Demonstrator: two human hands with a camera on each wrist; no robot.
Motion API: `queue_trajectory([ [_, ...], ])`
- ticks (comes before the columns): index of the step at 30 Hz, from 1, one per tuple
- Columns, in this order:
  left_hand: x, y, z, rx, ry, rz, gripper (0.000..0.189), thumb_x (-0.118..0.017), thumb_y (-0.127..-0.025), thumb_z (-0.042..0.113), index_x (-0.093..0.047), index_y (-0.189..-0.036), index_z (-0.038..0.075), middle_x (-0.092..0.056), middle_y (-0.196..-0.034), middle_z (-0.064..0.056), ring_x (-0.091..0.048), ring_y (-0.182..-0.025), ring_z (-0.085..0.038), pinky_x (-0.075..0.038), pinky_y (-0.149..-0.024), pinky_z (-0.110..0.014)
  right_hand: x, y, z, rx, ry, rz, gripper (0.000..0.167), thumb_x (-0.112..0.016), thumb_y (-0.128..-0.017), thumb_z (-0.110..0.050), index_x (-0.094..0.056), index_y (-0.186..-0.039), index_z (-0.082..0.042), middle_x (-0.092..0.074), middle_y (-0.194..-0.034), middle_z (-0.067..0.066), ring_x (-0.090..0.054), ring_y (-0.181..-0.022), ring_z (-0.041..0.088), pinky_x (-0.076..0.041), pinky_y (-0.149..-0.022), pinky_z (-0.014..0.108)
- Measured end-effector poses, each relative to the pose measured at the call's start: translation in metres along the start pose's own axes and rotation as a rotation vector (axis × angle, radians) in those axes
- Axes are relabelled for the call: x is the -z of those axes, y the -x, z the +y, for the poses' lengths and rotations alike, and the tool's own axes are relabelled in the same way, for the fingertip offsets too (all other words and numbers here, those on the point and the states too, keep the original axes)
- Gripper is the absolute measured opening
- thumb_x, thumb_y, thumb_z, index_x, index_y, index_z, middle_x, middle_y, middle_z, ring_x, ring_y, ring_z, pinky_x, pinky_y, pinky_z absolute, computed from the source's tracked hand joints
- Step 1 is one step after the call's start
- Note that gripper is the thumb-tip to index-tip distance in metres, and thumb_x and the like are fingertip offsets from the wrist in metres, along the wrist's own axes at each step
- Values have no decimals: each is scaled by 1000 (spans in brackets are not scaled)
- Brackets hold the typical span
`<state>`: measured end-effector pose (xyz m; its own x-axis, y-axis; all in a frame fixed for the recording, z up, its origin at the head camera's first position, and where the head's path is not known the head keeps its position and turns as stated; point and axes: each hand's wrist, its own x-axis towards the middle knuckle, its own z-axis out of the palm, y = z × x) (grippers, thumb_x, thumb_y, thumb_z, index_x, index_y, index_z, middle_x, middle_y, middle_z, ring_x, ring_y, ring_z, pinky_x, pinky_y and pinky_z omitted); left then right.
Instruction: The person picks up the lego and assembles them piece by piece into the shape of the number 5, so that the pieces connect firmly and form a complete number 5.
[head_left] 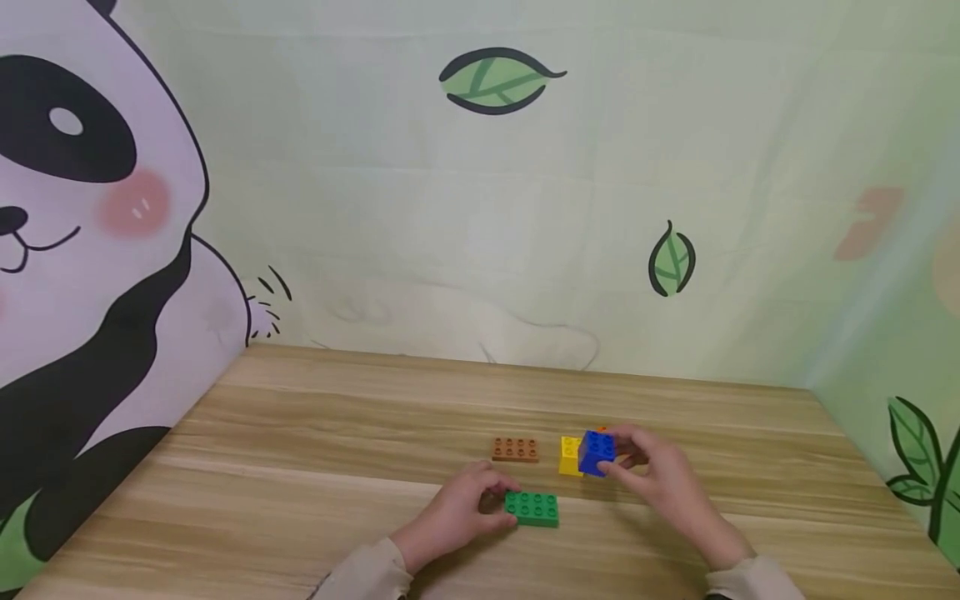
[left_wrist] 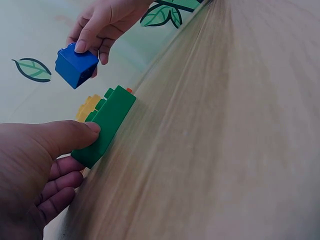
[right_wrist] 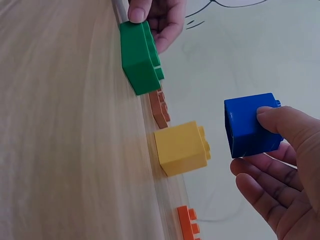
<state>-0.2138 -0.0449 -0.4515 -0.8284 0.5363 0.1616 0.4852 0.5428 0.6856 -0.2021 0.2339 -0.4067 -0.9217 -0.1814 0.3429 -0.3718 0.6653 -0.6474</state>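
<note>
Between its thumb and fingers, my right hand (head_left: 663, 475) pinches a blue building block (head_left: 596, 452), held above the table with its studs up. My left hand (head_left: 461, 510) grips the left end of a flat green building block (head_left: 532, 509), thumb on the near side. In the left wrist view the green block (left_wrist: 111, 125) looks close to the tabletop; whether it touches I cannot tell. Beside the blue block, a yellow building block (head_left: 569, 455) stands on the table, partly covered by it in the head view.
A flat brown block (head_left: 515, 450) lies behind the green one. An orange block (right_wrist: 187, 223) sits past the yellow one, mostly hidden by my right hand in the head view. The wooden table (head_left: 315, 442) ends at a printed backdrop (head_left: 360, 208).
</note>
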Motion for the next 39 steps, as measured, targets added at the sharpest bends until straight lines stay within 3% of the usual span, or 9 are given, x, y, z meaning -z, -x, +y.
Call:
queue_trajectory([
  [22,0,1,2,-18,-2,13,32,-79,-78,24,-69,-108,17,-62,-100,5,-55,-94,-10,-47,-86,-25,-17,5,-15,48,-46,-108,40,-72,-85,-17,-61,-120,-1,-70,-100,10,-65,-84,12,-55,-72,21],
  [28,1,1,1,5,4,7,31,-78,-79,25,-69,-109,18,-62,-101,7,-55,-95,-8,-48,-87,-25,-27,6,-15,60,-42,-150,39,-71,-87,-19,-61,-121,-3,-70,-101,10,-64,-84,10,-55,-73,21],
  [39,1,1,1,-15,16,9,31,-78,-79,24,-68,-109,18,-63,-101,5,-56,-96,-11,-48,-87,-25,-35,9,-19,116,-59,-150,37,-71,-86,-20,-62,-117,-3,-70,-103,9,-64,-83,10,-56,-72,23],
])
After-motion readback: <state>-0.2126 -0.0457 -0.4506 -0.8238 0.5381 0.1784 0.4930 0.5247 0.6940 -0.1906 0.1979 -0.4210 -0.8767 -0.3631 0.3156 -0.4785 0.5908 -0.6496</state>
